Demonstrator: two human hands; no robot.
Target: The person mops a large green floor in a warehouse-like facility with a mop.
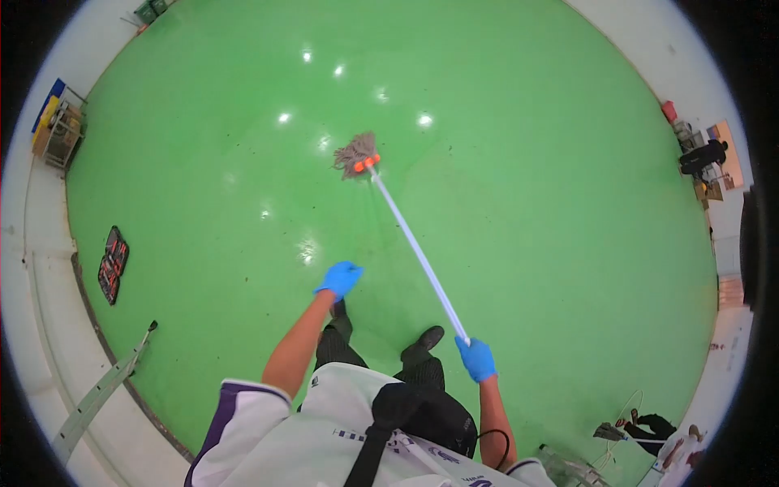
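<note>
My right hand [477, 359], in a blue glove, is wrapped round the upper end of a mop [416, 253]. The mop's pale pole slants forward and left across the green floor [552, 203]. Its grey-brown string head [355, 156], with an orange clamp, lies on the floor well ahead of my feet. My left hand [339, 281], also gloved in blue, hangs in front of my left leg, apart from the pole. Its fingers look curled in, with nothing seen in them.
An open tool case [114, 265] lies on the floor at left, near a ladder [105, 394] by the wall. A metal cart [62, 134] stands far left. One person [704, 158] is at the right wall; another [673, 442] is at lower right near a second mop [610, 432].
</note>
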